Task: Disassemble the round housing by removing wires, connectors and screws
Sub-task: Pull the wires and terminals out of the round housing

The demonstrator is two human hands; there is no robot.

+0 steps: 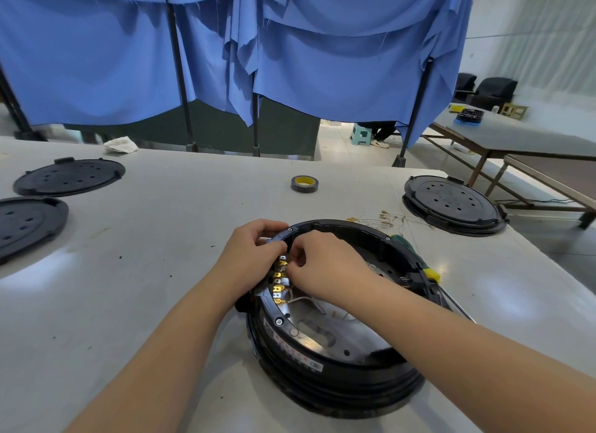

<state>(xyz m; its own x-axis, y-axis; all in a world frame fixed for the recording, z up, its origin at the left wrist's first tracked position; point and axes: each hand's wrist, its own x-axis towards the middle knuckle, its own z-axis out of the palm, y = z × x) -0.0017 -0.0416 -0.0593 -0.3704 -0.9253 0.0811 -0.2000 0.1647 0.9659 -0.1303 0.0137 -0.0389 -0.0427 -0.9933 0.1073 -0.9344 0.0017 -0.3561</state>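
Two hands pinching brass connectors (pixel 279 282) in round housing (pixel 335 378); red label (pixel 292 348) unreadable.

The right grip (pixel 317 265) covers the far part of the round housing's (pixel 335 378) interior, and its fingertips hide whichever brass connector (pixel 278 275) they meet, so the hold cannot be told. The left grip (pixel 254 255) conceals the rim beneath its curled fingers. Left of both grips, a black cover (pixel 22 226) is cut by the frame edge. The red label (pixel 292 348) below the grips is too small to read.
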